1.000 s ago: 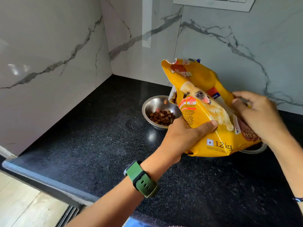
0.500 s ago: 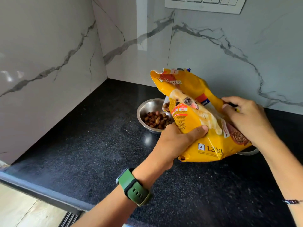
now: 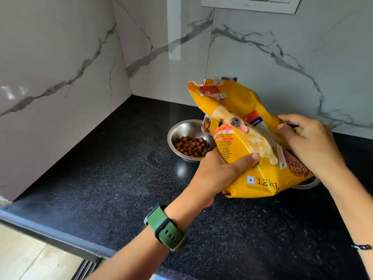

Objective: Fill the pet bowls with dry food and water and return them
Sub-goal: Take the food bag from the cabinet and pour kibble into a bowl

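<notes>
Little has shifted since the earlier frames: both hands keep their grip on the yellow dog food bag (image 3: 260,174), held tilted above the black counter (image 3: 113,188). The left hand (image 3: 218,174) is wrapped around the bag's lower side, thumb pressed across its front. The right hand (image 3: 310,146) pinches the crumpled upper right side. Just left of the bag, a steel bowl (image 3: 177,136) holds brown kibble (image 3: 191,147). A second bowl's rim (image 3: 308,185) peeks out beneath the bag.
</notes>
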A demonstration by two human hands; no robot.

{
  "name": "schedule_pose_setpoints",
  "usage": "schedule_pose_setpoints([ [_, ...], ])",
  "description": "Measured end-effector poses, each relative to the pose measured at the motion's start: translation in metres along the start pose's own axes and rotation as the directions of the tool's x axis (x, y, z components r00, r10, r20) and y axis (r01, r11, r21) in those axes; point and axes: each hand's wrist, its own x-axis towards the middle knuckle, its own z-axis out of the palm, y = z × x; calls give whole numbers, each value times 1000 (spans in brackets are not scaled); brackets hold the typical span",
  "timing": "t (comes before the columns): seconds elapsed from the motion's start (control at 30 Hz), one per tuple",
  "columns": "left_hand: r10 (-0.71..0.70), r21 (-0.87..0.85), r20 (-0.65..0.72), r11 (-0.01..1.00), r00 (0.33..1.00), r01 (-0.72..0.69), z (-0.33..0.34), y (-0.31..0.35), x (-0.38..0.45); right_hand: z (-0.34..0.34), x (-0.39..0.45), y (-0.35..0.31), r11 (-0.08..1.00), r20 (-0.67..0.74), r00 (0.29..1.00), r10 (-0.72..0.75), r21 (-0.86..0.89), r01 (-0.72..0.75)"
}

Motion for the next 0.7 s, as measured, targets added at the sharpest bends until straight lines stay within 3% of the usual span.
schedule_pose_setpoints([
  [0.1, 31, 55, -25, 998, 999, -30, -3, 5, 3, 1, 0, -2, 999, -62, 997, -42, 23, 44],
  [0.27, -123, -4, 54, 992, 991, 123, -8, 12, 7, 6, 14, 3, 993, 135, 989, 60, -112, -45],
  [0.47, -109, 11, 19, 994, 994, 108, -4, 6, 7, 7, 9, 6, 993, 85, 994, 69, -97, -61],
  [0.63, 41, 121, -58, 992, 997, -34, -1, 4, 10, 4, 4, 1, 999, -47, 999, -8, -37, 7],
  [0.7, 39, 125, -65, 992, 997, -31, -3, 5, 12, 4, 8, 1, 998, -21, 1000, -21, -62, 20],
])
